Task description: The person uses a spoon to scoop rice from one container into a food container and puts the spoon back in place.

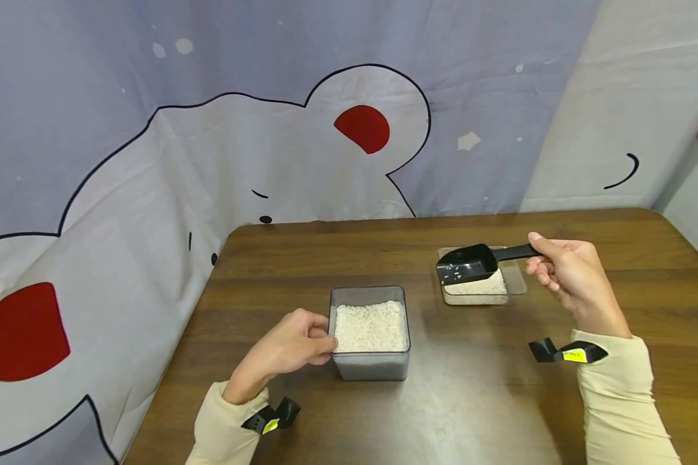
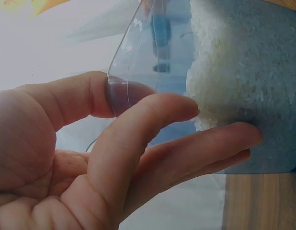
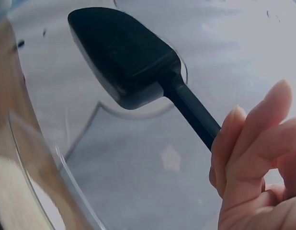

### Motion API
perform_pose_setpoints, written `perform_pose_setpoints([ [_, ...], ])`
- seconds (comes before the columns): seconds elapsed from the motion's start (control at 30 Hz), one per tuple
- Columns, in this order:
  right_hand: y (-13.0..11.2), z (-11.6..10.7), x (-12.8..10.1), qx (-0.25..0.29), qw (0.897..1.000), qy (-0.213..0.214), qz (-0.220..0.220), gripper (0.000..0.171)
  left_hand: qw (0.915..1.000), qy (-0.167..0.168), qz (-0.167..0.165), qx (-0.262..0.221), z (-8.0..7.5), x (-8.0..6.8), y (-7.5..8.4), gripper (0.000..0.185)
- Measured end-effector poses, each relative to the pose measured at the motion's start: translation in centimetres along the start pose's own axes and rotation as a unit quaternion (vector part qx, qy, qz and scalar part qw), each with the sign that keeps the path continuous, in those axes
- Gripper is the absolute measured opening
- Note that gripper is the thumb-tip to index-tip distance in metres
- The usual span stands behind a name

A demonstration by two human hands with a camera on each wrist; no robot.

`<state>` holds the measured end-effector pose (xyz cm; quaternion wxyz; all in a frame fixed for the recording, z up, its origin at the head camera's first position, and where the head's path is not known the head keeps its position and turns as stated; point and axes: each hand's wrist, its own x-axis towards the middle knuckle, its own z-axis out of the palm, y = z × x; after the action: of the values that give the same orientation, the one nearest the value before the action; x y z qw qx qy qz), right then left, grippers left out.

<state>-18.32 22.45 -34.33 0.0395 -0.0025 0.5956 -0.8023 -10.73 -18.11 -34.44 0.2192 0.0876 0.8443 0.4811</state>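
Right hand (image 1: 570,274): pinches black scoop (image 1: 465,261) by its handle (image 1: 516,252).
Left hand (image 1: 291,342): pinches gray bin (image 1: 369,367) at its rim (image 1: 329,309).
Table (image 1: 471,407): wooden.
Bin: on the table, holding rice (image 1: 372,328).
Tray (image 1: 516,284): right of bin, rice inside.
Scoop: above tray, few grains (image 1: 457,278) inside.

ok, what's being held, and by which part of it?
Black scoop, by its handle, in the right fingers. Grey see-through container, by its left rim, in the left fingers.
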Motion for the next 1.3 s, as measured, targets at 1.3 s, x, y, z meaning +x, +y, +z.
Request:
perform_pose_setpoints([
  [1.3, 1.8, 14.0, -5.9, -0.266, 0.924, -0.122, -0.248, 0.020, 0.9999, 0.007, -0.005, -0.014, 0.2, 0.0, 0.0, 0.009],
])
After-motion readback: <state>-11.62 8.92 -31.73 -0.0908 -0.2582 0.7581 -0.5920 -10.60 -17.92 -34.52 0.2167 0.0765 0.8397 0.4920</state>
